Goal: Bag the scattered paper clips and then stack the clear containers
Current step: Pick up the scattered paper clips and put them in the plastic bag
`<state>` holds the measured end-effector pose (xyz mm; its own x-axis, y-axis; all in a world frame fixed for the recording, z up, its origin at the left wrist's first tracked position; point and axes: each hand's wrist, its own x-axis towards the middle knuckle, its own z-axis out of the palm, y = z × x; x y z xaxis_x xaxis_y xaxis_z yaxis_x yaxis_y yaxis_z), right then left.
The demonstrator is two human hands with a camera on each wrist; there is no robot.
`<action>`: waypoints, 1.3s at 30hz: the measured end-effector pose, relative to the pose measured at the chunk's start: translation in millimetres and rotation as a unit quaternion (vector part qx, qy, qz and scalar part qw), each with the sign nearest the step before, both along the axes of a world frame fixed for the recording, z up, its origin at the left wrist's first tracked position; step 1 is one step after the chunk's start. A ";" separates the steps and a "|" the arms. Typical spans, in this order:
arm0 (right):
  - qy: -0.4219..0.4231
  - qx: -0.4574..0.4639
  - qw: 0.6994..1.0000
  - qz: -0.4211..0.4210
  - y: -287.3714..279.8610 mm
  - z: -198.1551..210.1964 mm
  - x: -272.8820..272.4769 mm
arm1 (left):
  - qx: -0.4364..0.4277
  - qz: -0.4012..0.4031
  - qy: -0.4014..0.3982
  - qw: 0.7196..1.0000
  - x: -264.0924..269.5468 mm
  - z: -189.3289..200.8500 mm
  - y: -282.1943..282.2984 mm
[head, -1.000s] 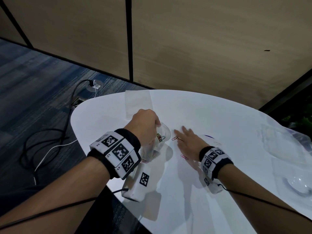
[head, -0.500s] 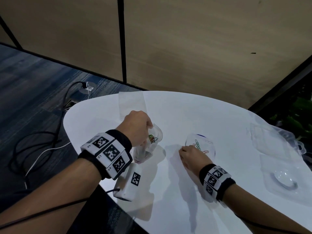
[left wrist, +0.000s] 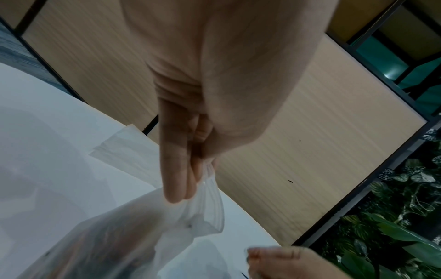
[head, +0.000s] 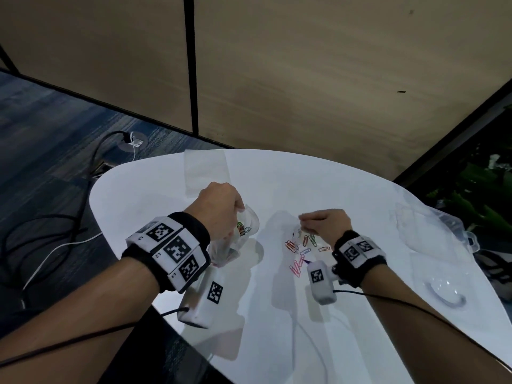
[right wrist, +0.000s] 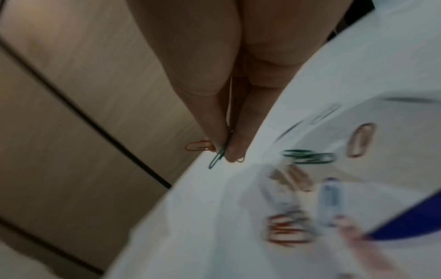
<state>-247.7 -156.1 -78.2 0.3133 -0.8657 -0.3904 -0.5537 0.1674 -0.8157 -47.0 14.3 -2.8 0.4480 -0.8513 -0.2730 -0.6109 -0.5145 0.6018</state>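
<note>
My left hand (head: 235,214) pinches the top edge of a clear plastic bag (head: 245,228) and holds it up off the white table (head: 277,314); a few coloured clips show inside. In the left wrist view its fingers (left wrist: 176,181) grip the bag's rim (left wrist: 210,213). My right hand (head: 304,219) hovers just right of the bag, pinching a green and an orange paper clip (right wrist: 216,160). Several loose paper clips (head: 300,252) lie on the table under that hand. Clear containers (head: 432,234) sit at the table's right side.
A flat clear bag (head: 206,173) lies at the table's far edge. A shallow clear dish with a blue ring (head: 446,293) sits front right. Black and white cables (head: 55,245) run over the carpet on the left. A wood-panel wall stands behind.
My right hand went from lying flat on the table to gathering clips, then lifted with clips pinched and moved toward the bag. The left hand kept holding the bag.
</note>
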 end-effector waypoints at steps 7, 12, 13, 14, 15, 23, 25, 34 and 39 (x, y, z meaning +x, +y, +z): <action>-0.253 0.201 0.946 0.033 60.6 50.1 38.8 | 0.003 0.011 0.015 1.000 -4.4 -2.3 -1.3; -0.198 0.154 0.967 0.049 90.5 34.0 62.9 | -0.002 0.005 0.020 1.000 -9.0 -1.9 -1.3; -0.172 0.114 0.977 0.054 92.5 28.9 66.2 | -0.004 0.001 0.018 1.000 -10.2 -1.1 -1.4; -0.132 0.063 0.987 0.067 94.7 25.9 68.7 | -0.004 -0.002 0.015 1.000 -11.1 -0.6 -0.9; -0.091 0.011 0.992 0.087 96.9 25.0 71.1 | -0.004 -0.003 0.011 1.000 -11.5 -0.3 -0.4; 0.076 -0.206 0.950 0.220 104.3 39.9 78.8 | -0.005 -0.010 0.003 1.000 -9.3 2.3 4.9; 0.082 -0.204 0.944 0.247 105.3 43.1 79.0 | -0.009 -0.003 0.011 1.000 -6.5 2.7 4.8; -0.095 -0.110 0.954 0.261 70.0 48.0 50.2 | 0.014 0.001 0.011 1.000 -3.2 7.9 4.8; 0.218 -0.173 0.932 0.233 -12.1 -0.5 -11.5 | 0.030 -0.002 0.009 1.000 -2.1 9.4 5.5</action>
<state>-259.2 -168.2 -78.7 0.5642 -0.7728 -0.2906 -0.7914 -0.4058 -0.4572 -49.1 19.8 6.6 0.4388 -0.8354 -0.3311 -0.6024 -0.5469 0.5814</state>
